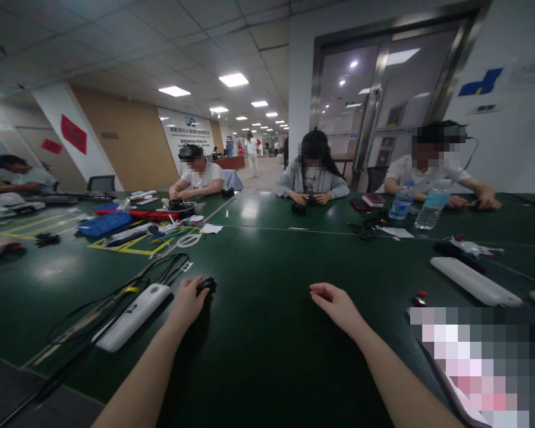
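Observation:
My left hand (188,302) is closed on a small black object (206,286) at the table's left side. The object looks like a clip or cable bundle, too dark to name surely. Just left of that hand lies a long white power bank (134,318) marked "2", with black cables (158,273) by its far end. My right hand (334,302) rests over the bare green tabletop (258,321), fingers loosely bent and nothing seen in them. A blurred-out tablet or screen (468,368) lies to the right of my right forearm.
Further right are a second white power bank (475,280) and a small red-topped item (421,297). Two water bottles (432,205) stand at the far right. A blue tray (104,224) and loose cables (160,241) lie at the far left. Several people sit around the table.

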A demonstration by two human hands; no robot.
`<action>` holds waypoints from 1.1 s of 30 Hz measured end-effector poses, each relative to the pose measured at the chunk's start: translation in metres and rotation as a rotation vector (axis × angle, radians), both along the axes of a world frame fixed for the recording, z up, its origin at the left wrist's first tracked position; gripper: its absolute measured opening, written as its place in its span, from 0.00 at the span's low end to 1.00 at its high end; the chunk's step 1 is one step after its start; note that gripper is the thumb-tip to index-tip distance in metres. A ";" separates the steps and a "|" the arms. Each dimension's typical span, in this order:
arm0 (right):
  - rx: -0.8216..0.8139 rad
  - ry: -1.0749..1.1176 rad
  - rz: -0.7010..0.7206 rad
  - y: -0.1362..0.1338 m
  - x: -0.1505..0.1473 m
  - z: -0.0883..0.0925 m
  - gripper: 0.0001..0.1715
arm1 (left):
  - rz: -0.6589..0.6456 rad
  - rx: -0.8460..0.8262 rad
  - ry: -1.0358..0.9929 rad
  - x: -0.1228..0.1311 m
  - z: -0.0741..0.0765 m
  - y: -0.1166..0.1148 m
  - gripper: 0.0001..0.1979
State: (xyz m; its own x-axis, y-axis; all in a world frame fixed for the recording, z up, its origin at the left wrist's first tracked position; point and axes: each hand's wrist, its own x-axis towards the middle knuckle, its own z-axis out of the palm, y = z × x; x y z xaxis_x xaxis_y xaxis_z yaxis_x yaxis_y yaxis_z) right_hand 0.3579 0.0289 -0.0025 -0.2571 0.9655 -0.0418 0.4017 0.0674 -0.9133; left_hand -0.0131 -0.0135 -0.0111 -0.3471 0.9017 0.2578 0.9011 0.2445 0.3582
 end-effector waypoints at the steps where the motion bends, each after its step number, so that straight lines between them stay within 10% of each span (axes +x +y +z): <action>1: 0.005 -0.001 0.002 0.000 0.000 0.000 0.15 | 0.015 0.003 -0.007 0.000 -0.001 0.000 0.23; 12: 0.014 -0.008 0.011 -0.002 0.000 0.002 0.15 | 0.088 -0.094 0.220 0.004 0.013 -0.007 0.27; 33: 0.011 0.026 -0.006 -0.005 0.000 0.005 0.15 | 0.051 -0.176 -0.131 -0.017 0.004 0.000 0.27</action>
